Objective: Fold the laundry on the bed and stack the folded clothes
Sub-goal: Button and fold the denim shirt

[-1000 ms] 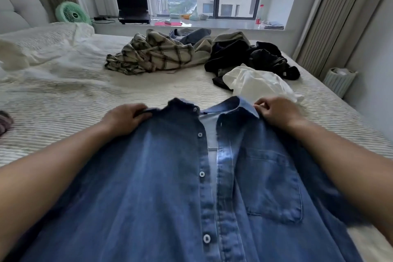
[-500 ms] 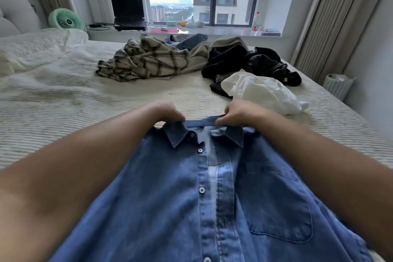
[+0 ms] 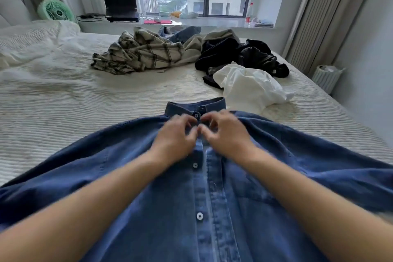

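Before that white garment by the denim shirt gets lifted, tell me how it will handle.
The white garment lies crumpled in soft, puffy folds, so it will probably go limp and drape from wherever it is pinched. The fabric looks thin, so it is likely light. Its edge lies against the black clothes, which it might tug along.

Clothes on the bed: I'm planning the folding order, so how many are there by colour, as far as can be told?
Blue denim shirt: 1
Blue jeans: 1
Plaid shirt: 1
White garment: 1
Black heap: count unclear, taken as 1
Total: at least 5
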